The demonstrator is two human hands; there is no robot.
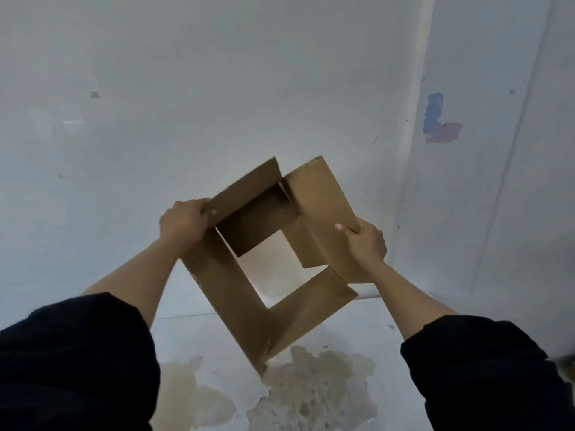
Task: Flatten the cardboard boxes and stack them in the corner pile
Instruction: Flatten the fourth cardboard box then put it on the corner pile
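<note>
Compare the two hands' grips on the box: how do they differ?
The left hand wraps over a flap edge at the cardboard box's upper left, knuckles toward the camera. The right hand pinches the right flap's lower corner, thumb on its inner face. Both hold the open-ended box in the air.

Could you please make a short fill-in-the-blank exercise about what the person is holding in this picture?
1. Both hands hold one open cardboard ____.
2. The left hand grips one flap and the ____ hand grips the opposite flap.
3. Through the cardboard box, open at both ends, the pale ____ is visible.
4. The person's sleeves are ____ in colour.

Missing words: box; right; floor; black
</note>
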